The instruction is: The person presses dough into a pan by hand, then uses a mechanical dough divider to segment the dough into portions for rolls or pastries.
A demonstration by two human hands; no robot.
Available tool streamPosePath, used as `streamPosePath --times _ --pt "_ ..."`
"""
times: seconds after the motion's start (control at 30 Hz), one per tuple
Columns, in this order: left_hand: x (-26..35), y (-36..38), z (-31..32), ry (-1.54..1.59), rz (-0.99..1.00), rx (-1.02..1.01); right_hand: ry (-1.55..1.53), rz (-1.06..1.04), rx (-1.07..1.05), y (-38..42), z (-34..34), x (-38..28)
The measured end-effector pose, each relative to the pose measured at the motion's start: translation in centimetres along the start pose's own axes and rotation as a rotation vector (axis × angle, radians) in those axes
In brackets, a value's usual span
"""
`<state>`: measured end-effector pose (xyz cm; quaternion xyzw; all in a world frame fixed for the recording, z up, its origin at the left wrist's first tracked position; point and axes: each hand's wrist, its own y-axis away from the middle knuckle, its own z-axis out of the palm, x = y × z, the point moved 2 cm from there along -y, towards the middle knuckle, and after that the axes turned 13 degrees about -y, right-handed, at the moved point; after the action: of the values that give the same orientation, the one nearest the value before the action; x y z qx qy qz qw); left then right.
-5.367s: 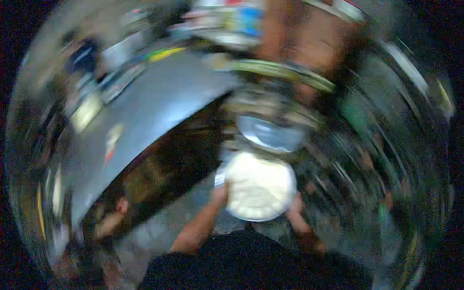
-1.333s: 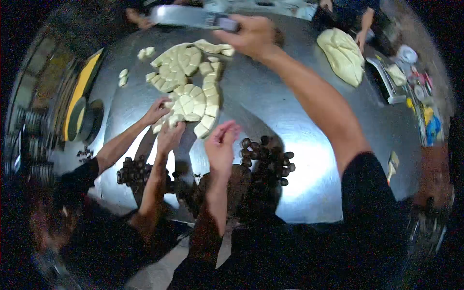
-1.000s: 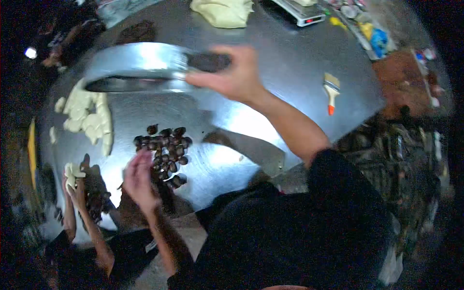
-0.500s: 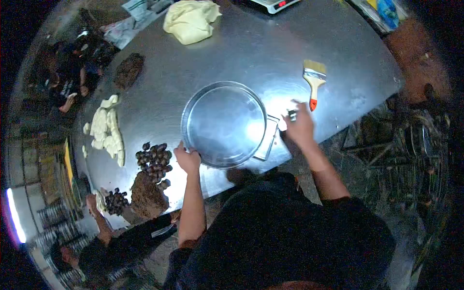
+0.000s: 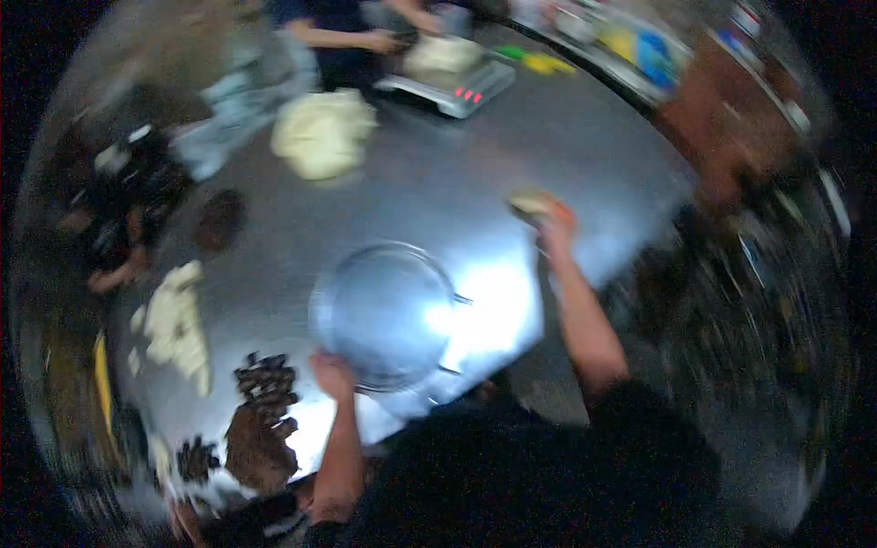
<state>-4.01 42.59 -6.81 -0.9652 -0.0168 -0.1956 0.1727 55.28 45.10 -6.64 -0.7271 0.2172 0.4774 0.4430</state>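
A round metal pan (image 5: 388,315) lies on the steel table in front of me. My left hand (image 5: 333,374) is closed on its near left rim. To the right, my right hand (image 5: 556,228) is raised over the table, closed around a flat paintbrush (image 5: 532,202) with pale bristles. Motion smears the brush and the fingers. Left of the pan are several dark brown balls (image 5: 266,379) and a brown dough lump (image 5: 259,447).
Pale dough pieces (image 5: 175,324) lie at the left, and a large pale dough mass (image 5: 324,132) sits farther back. A digital scale (image 5: 448,91) carries more dough, with another person's hands beside it. Another dark lump (image 5: 219,219) rests at the back left.
My right hand has taken hold of the paintbrush, which lay on the table. My left hand stays at the pan's rim. The view has tilted up, bringing the scale and another person into sight.
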Motion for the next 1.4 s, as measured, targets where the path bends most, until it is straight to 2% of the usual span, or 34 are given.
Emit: streamPosePath --times 0.03,0.07,0.1,0.13,0.17,0.2,0.23,0.27,0.3,0.33,0.37,0.4,0.43,0.47,0.53,0.57,0.63,0.67,0.7,0.77,0.83,0.9,0.93,0.97,1.0,1.07,1.13,1.2,1.23,1.27,1.3,1.33,1.37,1.4 --pt "2.3 -0.1 -1.3 0.169 -0.029 -0.052 0.168 0.095 0.164 -1.7 1.1 3.8" --pt "3.5 -0.7 -4.3 0.113 -0.048 0.090 0.165 0.100 0.139 -1.3 2.0 2.7" --pt "0.7 0.1 -1.5 0.190 -0.096 0.007 0.065 0.169 0.123 -0.6 2.9 -1.0" --pt "-1.5 0.3 -1.0 0.111 -0.036 0.029 -0.034 0.239 0.107 0.4 4.3 -5.5" --pt "-3.6 0.6 -0.7 0.030 0.023 0.056 -0.224 0.209 0.042 1.4 4.9 -8.7" --pt "-3.1 0.7 -1.7 -0.224 0.183 0.162 -0.530 0.165 -0.117 3.4 5.5 -14.4" --pt "-3.5 0.7 -2.4 -0.112 0.017 0.022 -0.591 0.218 -0.230 5.9 5.9 -17.9" --pt "-4.2 1.8 -2.4 0.097 -0.130 0.115 -0.617 0.289 -0.326 9.0 5.4 -20.8" --pt "-4.3 1.7 -3.0 -0.013 -0.133 0.167 -0.566 0.317 -0.547 12.0 6.2 -25.1" --pt "-3.7 0.8 -5.0 0.035 -0.266 0.010 -0.513 0.339 -0.769 15.3 8.1 -28.0" --pt "-3.5 0.4 -5.5 0.051 -0.271 0.052 -0.455 0.533 -0.987 18.9 10.3 -28.0" --pt "-3.7 0.5 -5.3 0.066 -0.276 0.094 -0.408 0.489 -1.146 23.9 13.0 -27.6" --pt "-4.3 1.0 -4.9 0.064 -0.296 0.094 -0.169 0.264 -1.382 28.4 15.1 -29.6" --pt "-4.7 0.6 -4.3 0.078 -0.298 0.122 -0.232 0.242 -1.418 31.9 18.1 -29.2" --pt "-5.0 0.9 -4.8 0.081 -0.274 0.104 -0.124 0.030 -1.431 32.7 22.0 -32.6" --pt "-5.1 1.0 -4.9 0.081 -0.243 0.102 -0.196 -0.130 -1.295 33.0 24.9 -30.3" --pt "-5.9 0.3 -4.4 0.049 -0.226 0.112 0.012 -0.026 -1.365 29.0 29.6 -30.2" --pt "-6.2 -0.1 -4.2 0.012 -0.202 0.138 0.020 -0.213 -1.177 27.2 31.1 -29.0" --pt "-5.3 -0.5 -5.7 0.023 -0.318 0.032 0.098 -0.234 -1.172 24.6 29.7 -31.5" --pt "-5.3 -1.0 -5.4 0.014 -0.327 0.052 0.369 -0.418 -1.209 20.6 28.0 -29.2" --pt "-4.8 -1.0 -5.3 0.005 -0.336 0.072 0.439 -0.502 -1.091 19.4 23.5 -25.5" --pt "-3.6 -0.6 -5.6 0.006 -0.374 0.077 0.540 -0.367 -1.139 21.7 17.2 -25.2" --pt "-3.1 -0.2 -5.5 0.006 -0.369 0.077 0.419 -0.163 -1.288 23.1 14.0 -26.6" --pt "-2.6 0.3 -5.3 0.017 -0.389 0.092 0.352 0.031 -1.236 25.4 11.8 -26.8" --pt "-2.0 0.9 -5.0 0.027 -0.410 0.107 0.146 -0.011 -1.221 27.5 10.4 -26.9" --pt "-1.5 0.7 -4.5 0.087 -0.395 0.114 -0.229 0.157 -1.216 30.8 11.0 -29.2" --pt "0.2 1.1 -4.5 0.146 -0.371 0.119 -0.402 0.338 -1.233 31.9 12.6 -29.8" --pt "1.2 1.2 -5.8 0.253 -0.455 0.123 -0.418 0.313 -1.264 30.6 14.5 -31.0" --pt "1.9 1.6 -6.0 0.213 -0.393 0.144 -0.416 0.180 -1.177 29.7 15.1 -29.9" --pt "2.0 2.3 -6.3 0.159 -0.342 0.185 -0.459 0.279 -1.179 27.9 14.5 -30.0" --pt "2.0 3.4 -6.3 0.000 -0.168 0.339 -0.576 0.106 -1.019 26.2 13.4 -29.2" --pt "2.8 5.1 -7.8 0.062 -0.440 0.003 -0.549 -0.188 -0.871 23.5 11.1 -29.3" --pt "3.6 6.7 -8.3 0.105 -0.416 -0.023 -0.439 -0.179 -0.844 20.4 8.5 -28.5" --pt "4.4 7.3 -9.5 0.206 -0.462 -0.135 -0.329 -0.307 -0.654 17.6 6.8 -28.0"
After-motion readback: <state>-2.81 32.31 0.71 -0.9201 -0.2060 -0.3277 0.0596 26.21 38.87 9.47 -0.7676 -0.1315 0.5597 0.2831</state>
